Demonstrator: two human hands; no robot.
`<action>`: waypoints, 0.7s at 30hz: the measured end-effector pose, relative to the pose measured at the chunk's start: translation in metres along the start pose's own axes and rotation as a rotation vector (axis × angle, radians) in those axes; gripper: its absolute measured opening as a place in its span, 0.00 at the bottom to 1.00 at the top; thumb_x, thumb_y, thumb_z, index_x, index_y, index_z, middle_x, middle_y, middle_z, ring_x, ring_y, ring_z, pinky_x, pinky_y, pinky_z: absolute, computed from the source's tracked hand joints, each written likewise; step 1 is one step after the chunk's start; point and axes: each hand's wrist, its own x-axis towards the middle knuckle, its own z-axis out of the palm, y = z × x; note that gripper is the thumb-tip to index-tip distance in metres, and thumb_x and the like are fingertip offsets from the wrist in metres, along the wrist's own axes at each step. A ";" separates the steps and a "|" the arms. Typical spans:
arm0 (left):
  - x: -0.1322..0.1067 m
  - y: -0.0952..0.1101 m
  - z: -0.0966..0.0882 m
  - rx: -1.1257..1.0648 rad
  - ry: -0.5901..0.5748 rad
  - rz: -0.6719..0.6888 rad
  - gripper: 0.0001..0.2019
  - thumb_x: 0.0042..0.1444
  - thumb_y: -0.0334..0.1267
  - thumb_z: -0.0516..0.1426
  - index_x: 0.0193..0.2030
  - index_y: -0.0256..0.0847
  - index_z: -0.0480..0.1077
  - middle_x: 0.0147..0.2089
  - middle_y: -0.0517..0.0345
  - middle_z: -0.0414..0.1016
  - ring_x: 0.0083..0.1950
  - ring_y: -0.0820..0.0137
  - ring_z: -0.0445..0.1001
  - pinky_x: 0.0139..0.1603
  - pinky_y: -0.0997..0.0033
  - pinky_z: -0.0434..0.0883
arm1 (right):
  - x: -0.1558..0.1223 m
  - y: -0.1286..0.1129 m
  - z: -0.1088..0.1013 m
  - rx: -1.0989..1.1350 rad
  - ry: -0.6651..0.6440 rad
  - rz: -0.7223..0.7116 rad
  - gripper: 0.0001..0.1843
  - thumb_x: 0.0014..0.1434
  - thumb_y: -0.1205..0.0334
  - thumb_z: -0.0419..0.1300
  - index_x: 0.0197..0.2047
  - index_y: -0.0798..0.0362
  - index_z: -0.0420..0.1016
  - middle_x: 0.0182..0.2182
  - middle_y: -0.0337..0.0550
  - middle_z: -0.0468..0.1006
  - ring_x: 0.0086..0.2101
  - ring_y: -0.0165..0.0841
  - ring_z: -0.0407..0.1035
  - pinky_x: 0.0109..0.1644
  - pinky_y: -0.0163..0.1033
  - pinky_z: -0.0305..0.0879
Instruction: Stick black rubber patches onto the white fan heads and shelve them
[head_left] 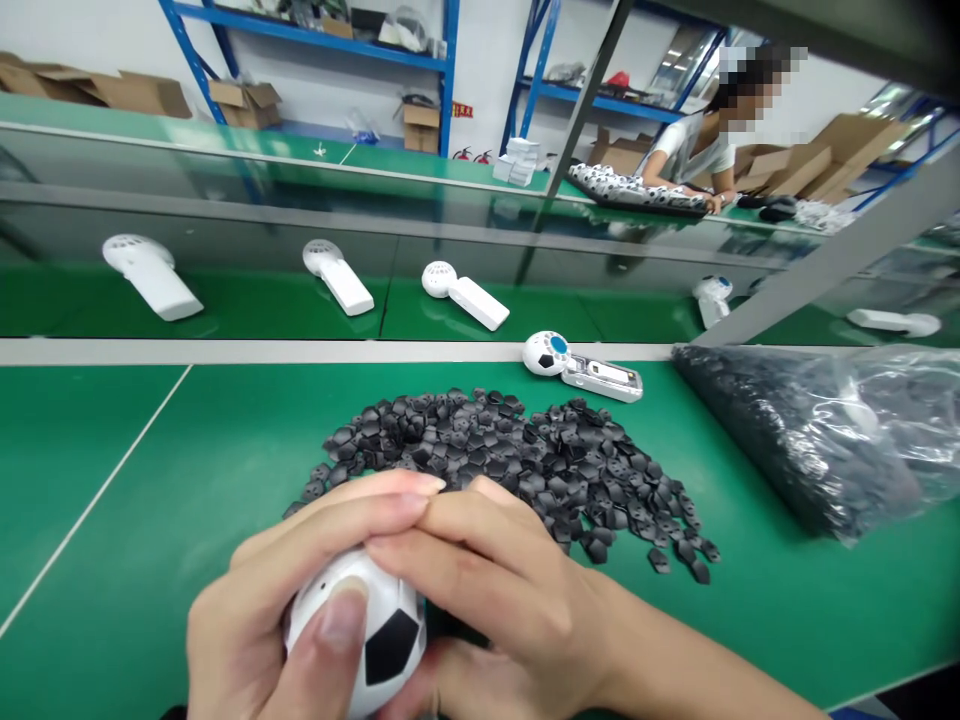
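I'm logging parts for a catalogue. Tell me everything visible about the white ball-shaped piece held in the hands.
The white ball-shaped piece is round, smooth and glossy, apparently plastic, with one black pentagon patch on its near face, like a football. Both hands cup it low in the view, over the green table: the left hand wraps its left side, left thumb pressed on the front; the right hand covers its top and right side. Much of it is hidden.
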 end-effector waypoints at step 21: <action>0.011 0.006 0.001 -0.408 -0.071 -0.015 0.14 0.63 0.46 0.57 0.52 0.52 0.79 0.53 0.58 0.82 0.56 0.60 0.77 0.58 0.63 0.75 | 0.003 -0.011 -0.008 -0.091 -0.008 -0.054 0.27 0.71 0.50 0.57 0.60 0.66 0.65 0.49 0.56 0.81 0.53 0.36 0.74 0.46 0.40 0.70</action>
